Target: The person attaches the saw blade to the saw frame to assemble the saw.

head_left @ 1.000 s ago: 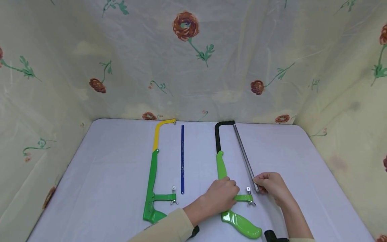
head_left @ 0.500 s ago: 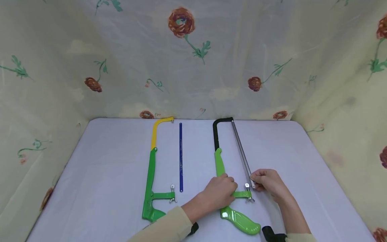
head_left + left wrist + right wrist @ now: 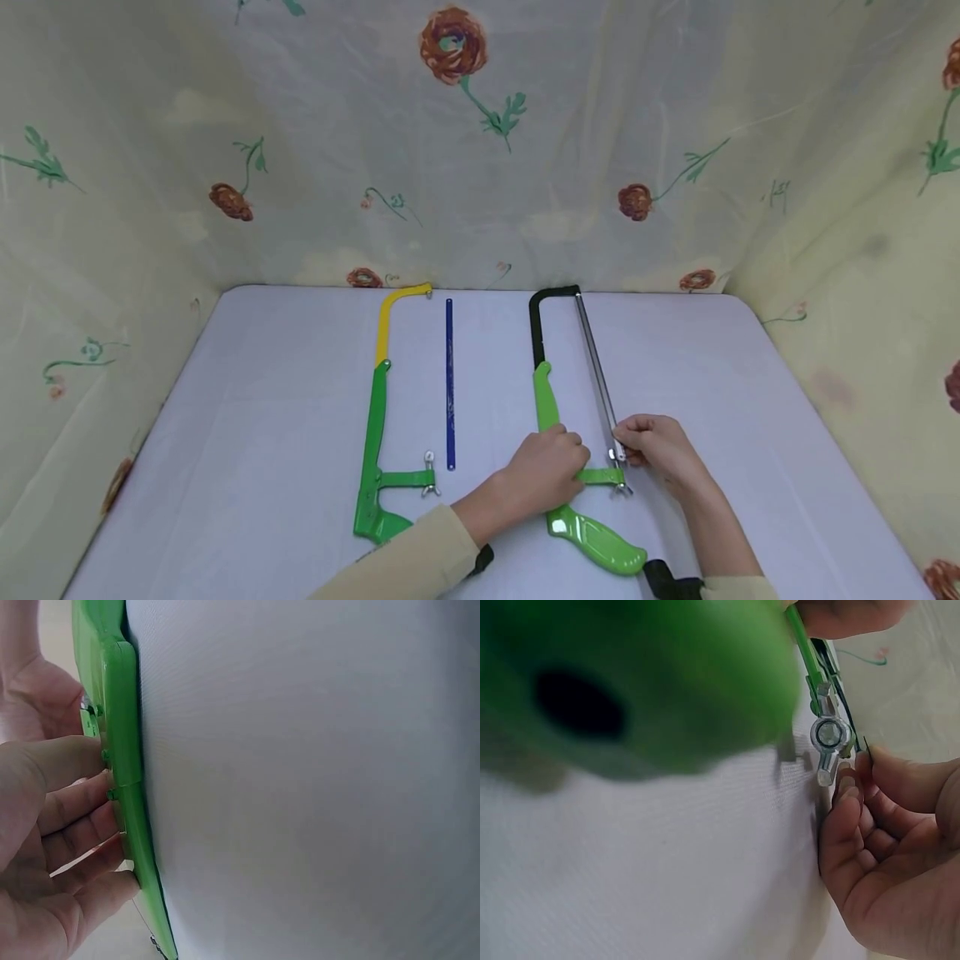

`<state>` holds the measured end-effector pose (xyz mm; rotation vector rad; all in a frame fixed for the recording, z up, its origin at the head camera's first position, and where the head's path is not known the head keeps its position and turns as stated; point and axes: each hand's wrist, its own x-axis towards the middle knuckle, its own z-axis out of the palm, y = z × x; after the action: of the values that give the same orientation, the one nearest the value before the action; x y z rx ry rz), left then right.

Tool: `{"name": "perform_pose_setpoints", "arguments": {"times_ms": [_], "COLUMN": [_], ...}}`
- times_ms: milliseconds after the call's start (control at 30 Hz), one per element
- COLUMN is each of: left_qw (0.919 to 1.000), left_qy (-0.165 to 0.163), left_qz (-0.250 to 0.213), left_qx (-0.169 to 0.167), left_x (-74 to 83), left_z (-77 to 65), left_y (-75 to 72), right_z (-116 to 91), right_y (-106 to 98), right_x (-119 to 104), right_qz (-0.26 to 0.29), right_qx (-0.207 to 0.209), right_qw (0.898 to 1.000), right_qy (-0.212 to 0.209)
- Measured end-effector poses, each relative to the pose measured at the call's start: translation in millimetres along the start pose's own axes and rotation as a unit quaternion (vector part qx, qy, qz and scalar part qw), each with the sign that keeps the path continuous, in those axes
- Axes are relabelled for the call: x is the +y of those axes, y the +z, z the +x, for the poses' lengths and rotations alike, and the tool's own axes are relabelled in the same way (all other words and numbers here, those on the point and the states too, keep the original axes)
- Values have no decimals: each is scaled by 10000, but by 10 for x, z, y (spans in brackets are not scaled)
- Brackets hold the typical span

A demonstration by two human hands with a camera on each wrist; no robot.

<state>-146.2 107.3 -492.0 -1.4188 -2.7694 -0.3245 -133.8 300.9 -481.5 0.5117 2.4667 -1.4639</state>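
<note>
A light green hacksaw frame (image 3: 546, 400) with a black front bow lies on the table. My left hand (image 3: 546, 468) grips its green spine above the handle; in the left wrist view the fingers (image 3: 82, 802) curl onto the frame's edge. A grey hacksaw blade (image 3: 595, 367) runs from the bow's tip down to the frame's lower bracket. Its near end is pinched between the thumb and fingers of my right hand (image 3: 660, 446), right at the metal blade holder (image 3: 612, 455). Below that, a wing nut (image 3: 829, 736) sits at the bracket's end, close to my right fingertips.
Left of my hands lies a second hacksaw frame (image 3: 375, 442), dark green with a yellow bow, its handle partly behind my left sleeve. A blue hacksaw blade (image 3: 450, 383) lies between the two frames. Flowered cloth (image 3: 480, 200) walls the white table (image 3: 277, 400) at the back and sides.
My right hand has brought the grey blade's near end leftward, from beside the bracket's holder to right at it. The left hand stays on the frame. The head view has shifted slightly.
</note>
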Motion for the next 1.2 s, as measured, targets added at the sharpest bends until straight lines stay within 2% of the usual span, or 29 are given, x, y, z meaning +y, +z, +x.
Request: {"name": "perform_pose_setpoints", "arguments": {"times_ms": [1200], "left_qw": [9999], "left_qy": [-77], "left_qz": [-1], "left_qx": [-84], "left_x": [5], "left_z": [-13], "left_y": [-14], "right_z": [3], "right_y": [-16], "right_x": [18], "right_qz": [122], "right_qx": [86], "right_qw": [9999], "right_qy": [-55]}}
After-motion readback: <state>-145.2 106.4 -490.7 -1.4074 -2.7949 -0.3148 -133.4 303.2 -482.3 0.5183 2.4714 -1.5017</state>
